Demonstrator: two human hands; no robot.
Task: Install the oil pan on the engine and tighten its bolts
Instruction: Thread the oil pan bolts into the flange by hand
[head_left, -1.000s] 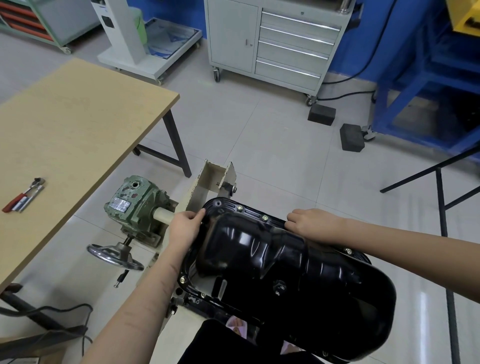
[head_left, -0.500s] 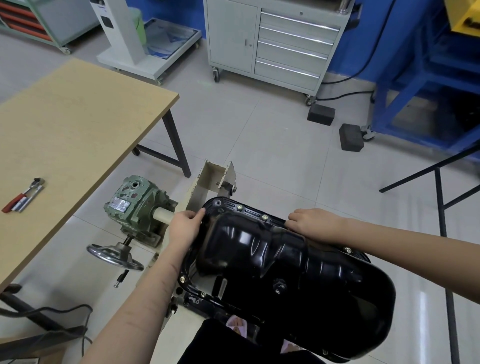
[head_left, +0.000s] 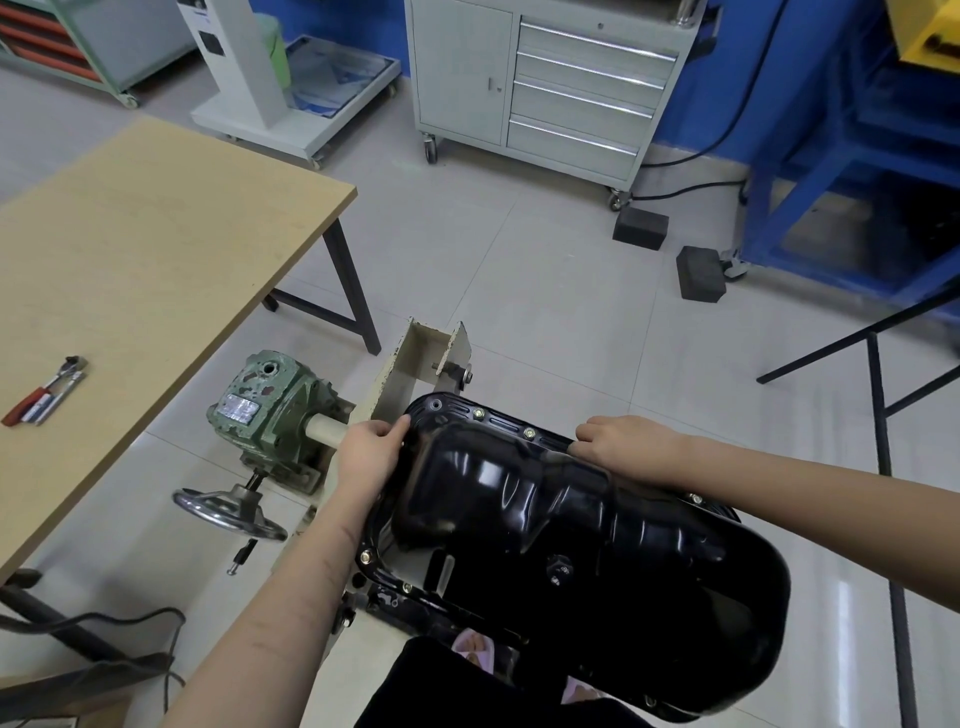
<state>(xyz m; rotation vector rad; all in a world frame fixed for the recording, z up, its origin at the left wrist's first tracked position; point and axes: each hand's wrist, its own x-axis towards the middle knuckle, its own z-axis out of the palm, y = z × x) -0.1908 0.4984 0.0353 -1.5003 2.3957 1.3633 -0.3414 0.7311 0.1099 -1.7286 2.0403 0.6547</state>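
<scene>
A glossy black oil pan (head_left: 571, 545) lies bottom-up on the engine, which it almost wholly hides, on a cream stand (head_left: 415, 364). Several brass-coloured bolts (head_left: 529, 432) sit in holes along its flange. My left hand (head_left: 369, 452) grips the pan's far left corner, thumb on the rim. My right hand (head_left: 628, 452) rests on the far flange with fingers curled over the edge; whether it pinches a bolt is hidden. A drain plug (head_left: 560, 564) shows on the pan's side.
A green gearbox (head_left: 270, 405) with a handwheel (head_left: 228, 512) stands left of the stand. A wooden table (head_left: 130, 280) at left carries a red-handled tool (head_left: 44, 397). A loose bolt (head_left: 241, 556) lies on the floor. Grey drawer cabinet (head_left: 545, 88) behind, black table legs (head_left: 883, 415) right.
</scene>
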